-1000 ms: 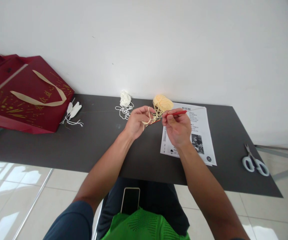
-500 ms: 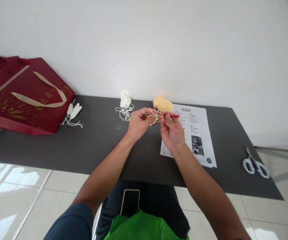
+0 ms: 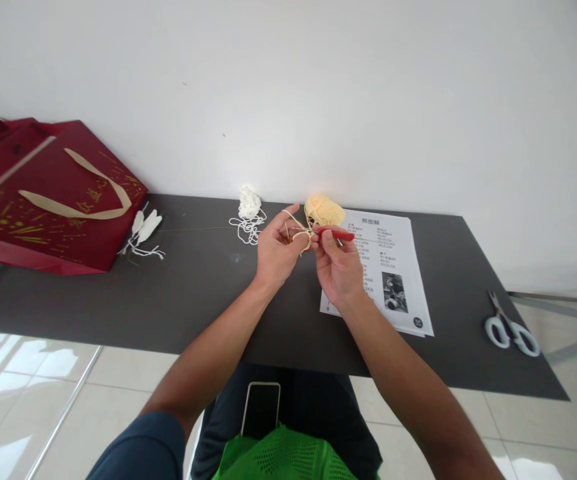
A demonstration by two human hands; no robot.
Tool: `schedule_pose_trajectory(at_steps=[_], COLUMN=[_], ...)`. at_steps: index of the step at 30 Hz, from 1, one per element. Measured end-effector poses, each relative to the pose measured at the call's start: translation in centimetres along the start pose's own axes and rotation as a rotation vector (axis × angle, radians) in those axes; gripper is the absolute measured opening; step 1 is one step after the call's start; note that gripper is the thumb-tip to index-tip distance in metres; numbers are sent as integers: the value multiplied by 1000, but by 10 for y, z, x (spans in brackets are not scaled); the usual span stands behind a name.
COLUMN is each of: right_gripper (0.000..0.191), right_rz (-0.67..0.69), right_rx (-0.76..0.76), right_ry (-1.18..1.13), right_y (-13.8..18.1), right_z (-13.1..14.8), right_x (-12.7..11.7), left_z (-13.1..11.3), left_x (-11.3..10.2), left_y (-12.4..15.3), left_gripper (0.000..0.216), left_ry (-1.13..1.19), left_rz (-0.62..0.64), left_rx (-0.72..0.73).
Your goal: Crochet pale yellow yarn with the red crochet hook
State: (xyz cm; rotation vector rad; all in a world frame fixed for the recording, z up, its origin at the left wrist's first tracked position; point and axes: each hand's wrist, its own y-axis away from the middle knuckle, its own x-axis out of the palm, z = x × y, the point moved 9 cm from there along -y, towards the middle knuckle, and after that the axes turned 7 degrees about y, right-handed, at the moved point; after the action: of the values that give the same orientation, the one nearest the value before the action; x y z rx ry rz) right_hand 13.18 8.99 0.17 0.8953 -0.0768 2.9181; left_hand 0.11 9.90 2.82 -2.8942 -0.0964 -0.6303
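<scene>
My left hand pinches pale yellow yarn, with a strand looped over its raised index finger. In my right hand is a crochet hook with a red handle. Its thin metal tip points left into the yarn between the two hands, where fingers hide the stitches in part. Just behind the hands lies a yellow yarn ball. Under my right hand are printed sheets with text and a dark photo.
White yarn lies at the back of the dark table. Small white crocheted pieces rest beside a red gift bag at the left. Scissors lie near the right edge. A phone is on my lap.
My left index finger has risen and now holds the yarn strand up in a loop. The crochet hook and right hand have shifted slightly left.
</scene>
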Motion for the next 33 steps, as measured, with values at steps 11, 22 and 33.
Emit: schedule_pose_trajectory(at_steps=[11,22,33], right_gripper=[13,16,14], right_rz=[17,-27,-54], right_rx=[-90,-271,-357], right_ry=[82,129,220], right_y=[2,7,11], right_z=[10,35,37], right_x=[2,0,-3], left_z=[-7,-11,-13], left_x=[-1,-5,-7], left_y=[2,0,1], left_gripper=[52,49,47], left_ry=[-40,-58,-89], left_rz=[-51,-62,-95], left_rx=[37,92,100])
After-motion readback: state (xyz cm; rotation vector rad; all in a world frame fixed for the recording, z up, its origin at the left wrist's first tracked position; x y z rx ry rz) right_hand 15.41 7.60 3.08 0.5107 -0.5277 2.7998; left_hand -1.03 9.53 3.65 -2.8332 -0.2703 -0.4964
